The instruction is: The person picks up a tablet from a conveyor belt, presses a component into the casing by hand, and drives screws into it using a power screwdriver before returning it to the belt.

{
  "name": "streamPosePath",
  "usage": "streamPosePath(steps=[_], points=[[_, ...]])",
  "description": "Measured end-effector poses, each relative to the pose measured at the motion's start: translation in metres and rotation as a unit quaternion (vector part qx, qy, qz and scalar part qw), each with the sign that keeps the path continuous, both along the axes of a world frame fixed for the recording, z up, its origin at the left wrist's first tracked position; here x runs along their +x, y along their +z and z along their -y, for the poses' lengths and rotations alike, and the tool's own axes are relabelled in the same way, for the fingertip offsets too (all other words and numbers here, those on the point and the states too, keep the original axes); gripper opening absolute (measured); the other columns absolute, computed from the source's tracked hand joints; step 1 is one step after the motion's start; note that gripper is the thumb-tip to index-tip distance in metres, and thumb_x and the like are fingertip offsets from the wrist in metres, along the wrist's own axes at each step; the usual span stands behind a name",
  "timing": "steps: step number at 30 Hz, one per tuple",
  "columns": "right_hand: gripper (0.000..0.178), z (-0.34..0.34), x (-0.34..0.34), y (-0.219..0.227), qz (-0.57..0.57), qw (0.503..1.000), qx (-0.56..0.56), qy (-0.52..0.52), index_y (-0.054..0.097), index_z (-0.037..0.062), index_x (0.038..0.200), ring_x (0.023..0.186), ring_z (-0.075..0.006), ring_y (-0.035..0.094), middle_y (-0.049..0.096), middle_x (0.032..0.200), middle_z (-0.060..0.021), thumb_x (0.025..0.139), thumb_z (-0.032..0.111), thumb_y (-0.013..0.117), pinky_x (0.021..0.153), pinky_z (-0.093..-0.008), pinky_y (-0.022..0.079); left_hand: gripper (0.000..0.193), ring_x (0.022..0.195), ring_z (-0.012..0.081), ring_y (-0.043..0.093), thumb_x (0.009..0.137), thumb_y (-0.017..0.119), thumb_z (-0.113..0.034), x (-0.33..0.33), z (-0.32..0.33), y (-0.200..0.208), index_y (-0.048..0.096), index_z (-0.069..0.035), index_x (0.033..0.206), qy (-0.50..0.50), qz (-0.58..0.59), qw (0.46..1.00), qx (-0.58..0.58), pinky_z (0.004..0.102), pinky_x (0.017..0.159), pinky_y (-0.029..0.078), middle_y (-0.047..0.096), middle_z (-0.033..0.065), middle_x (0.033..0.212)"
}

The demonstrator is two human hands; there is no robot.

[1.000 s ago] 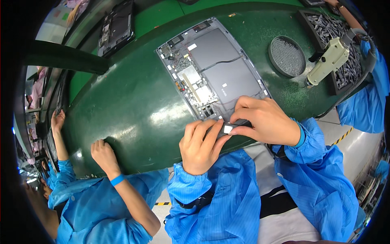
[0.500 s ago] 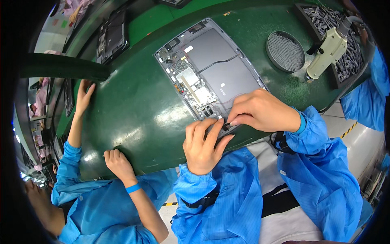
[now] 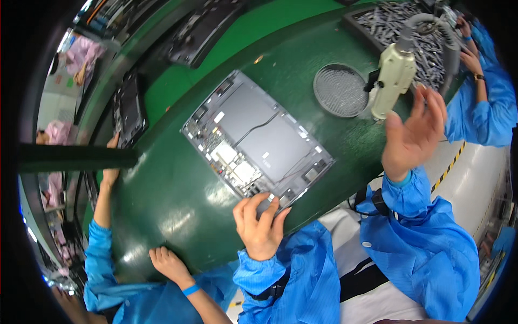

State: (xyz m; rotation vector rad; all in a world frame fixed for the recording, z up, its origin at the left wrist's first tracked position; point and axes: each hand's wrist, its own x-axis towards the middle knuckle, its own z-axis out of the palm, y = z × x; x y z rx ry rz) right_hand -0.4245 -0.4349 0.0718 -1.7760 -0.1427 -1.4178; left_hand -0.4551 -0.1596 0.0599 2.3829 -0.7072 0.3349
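Observation:
An opened tablet-like device lies tilted on the green table, its inside facing up: a large grey battery, a bright circuit board and a black cable across the battery. My left hand is closed on its near corner, fingertips on top and thumb at the edge; what lies under the fingertips is partly hidden. Raised off the device, my right hand holds nothing, its fingers apart and palm turned up. It is nearest to a cream electric screwdriver, which stands tip down.
Beside the screwdriver sits a round grey dish with a dimpled surface. A dark tray of small grey parts stands behind. At left a co-worker's hand rests on the table. More opened devices lie along the far side, past a dark bar.
My right hand has left the device's near corner and moved right and up toward the screwdriver, opening. My left hand stays at the corner. The whole view has shifted.

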Motion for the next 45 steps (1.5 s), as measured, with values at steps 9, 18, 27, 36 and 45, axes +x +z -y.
streamPosePath(steps=[9, 18, 27, 36, 45], points=[[0.024, 0.038, 0.013, 0.017, -0.280, 0.876, 0.348, 0.181, 0.060, 0.0021, 0.079, 0.050, -0.0067, 0.051, 0.054, 0.059, 0.0004, 0.077, 0.021, 0.075, 0.051, -0.0221, 0.046, 0.038, 0.112, 0.0362, 0.046, 0.059, 0.080, -0.006, 0.010, 0.004, -0.018, 0.069, -0.006, 0.096, -0.026, -0.033, 0.999, 0.029, 0.0455, 0.096, 0.038, 0.055, 0.0144, 0.124], [0.023, 0.015, 0.044, 0.011, -0.188, 0.877, 0.382, 0.223, 0.060, -0.0022, 0.090, 0.047, -0.0098, 0.050, 0.053, 0.058, -0.0027, 0.079, 0.016, 0.069, 0.053, -0.0271, 0.050, 0.038, 0.117, 0.0390, 0.043, 0.062, 0.080, -0.010, 0.008, 0.008, -0.023, 0.069, -0.007, 0.099, -0.017, -0.017, 0.999, 0.048, 0.0481, 0.097, 0.036, 0.053, 0.0157, 0.126], [0.027, 0.016, 0.048, 0.005, -0.198, 0.883, 0.368, 0.215, 0.061, -0.0034, 0.090, 0.046, -0.0098, 0.049, 0.051, 0.055, -0.0024, 0.077, 0.018, 0.071, 0.051, -0.0268, 0.049, 0.039, 0.116, 0.0388, 0.044, 0.060, 0.080, -0.009, 0.008, 0.010, -0.021, 0.069, -0.007, 0.098, -0.016, -0.018, 0.999, 0.042, 0.0478, 0.097, 0.036, 0.055, 0.0159, 0.123], [0.028, 0.013, 0.045, 0.000, -0.226, 0.881, 0.344, 0.233, 0.058, -0.0051, 0.097, 0.049, -0.0107, 0.051, 0.055, 0.062, -0.0048, 0.080, 0.015, 0.068, 0.054, -0.0280, 0.051, 0.040, 0.114, 0.0389, 0.046, 0.059, 0.080, -0.010, 0.009, 0.010, -0.022, 0.070, -0.007, 0.098, -0.004, -0.010, 0.999, 0.032, 0.0468, 0.096, 0.037, 0.056, 0.0154, 0.121], [0.051, -0.009, 0.012, 0.008, -0.102, 0.863, 0.308, 0.388, 0.051, -0.0115, 0.108, 0.057, -0.0127, 0.048, 0.046, 0.060, -0.0013, 0.094, 0.037, 0.046, 0.064, -0.0336, 0.047, 0.040, 0.111, 0.0361, 0.049, 0.056, 0.081, -0.011, 0.013, 0.007, -0.029, 0.071, -0.010, 0.095, -0.012, 0.006, 1.000, -0.016, 0.0433, 0.091, 0.045, 0.059, 0.0122, 0.117]])
